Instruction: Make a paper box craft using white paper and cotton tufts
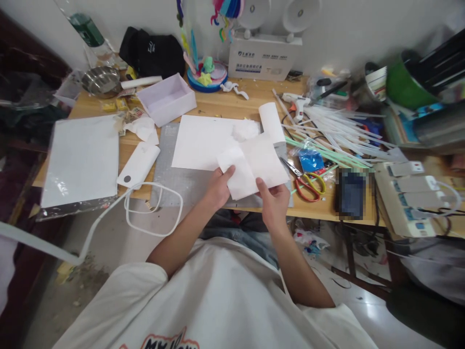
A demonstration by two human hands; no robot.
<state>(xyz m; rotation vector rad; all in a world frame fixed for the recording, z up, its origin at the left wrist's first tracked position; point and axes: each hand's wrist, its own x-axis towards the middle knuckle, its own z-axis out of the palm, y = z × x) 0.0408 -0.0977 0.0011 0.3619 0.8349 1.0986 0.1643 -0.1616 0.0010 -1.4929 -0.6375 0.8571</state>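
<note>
Two overlapping pieces of white paper are held over the table's front edge. My left hand [219, 188] pinches the smaller white piece [238, 172] near its left edge, thumb on top. My right hand [274, 201] grips the larger white piece [267, 162] at its lower edge, with the thumb on top and the fingers underneath. Behind them a large white sheet [198, 140] lies on the grey cutting mat [167, 179], next to a crumpled white bit [246, 130] and a curled white sheet [271, 121]. Scissors [308, 186] with red and yellow handles lie right of my right hand.
A white power bank [139, 165] with a cable and a bagged stack of white sheets [82, 160] are at left. An open pale box [167, 101] stands behind. Glue gun [298, 104], plastic sticks [334, 126] and a power strip [407, 198] occupy the right.
</note>
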